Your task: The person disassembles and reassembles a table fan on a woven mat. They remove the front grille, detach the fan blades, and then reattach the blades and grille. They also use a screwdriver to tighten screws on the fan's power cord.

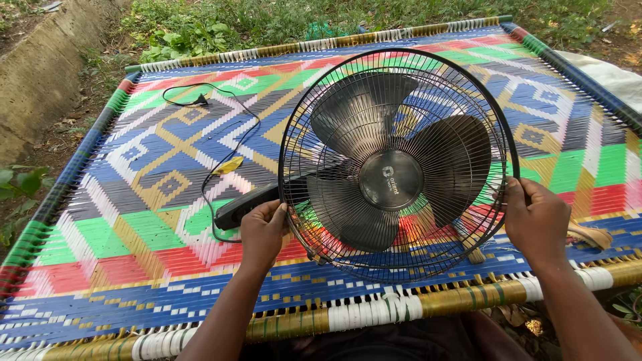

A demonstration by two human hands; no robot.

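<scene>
Black wire fan guard (396, 164): keep left hand (263, 230) and right hand (535, 217) clamped on opposite rims, level above the woven cot (134, 220).

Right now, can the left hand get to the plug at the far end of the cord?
Probably yes. The left hand grips the fan rim; the plug lies far up the mat, with only loose cord between.
</scene>
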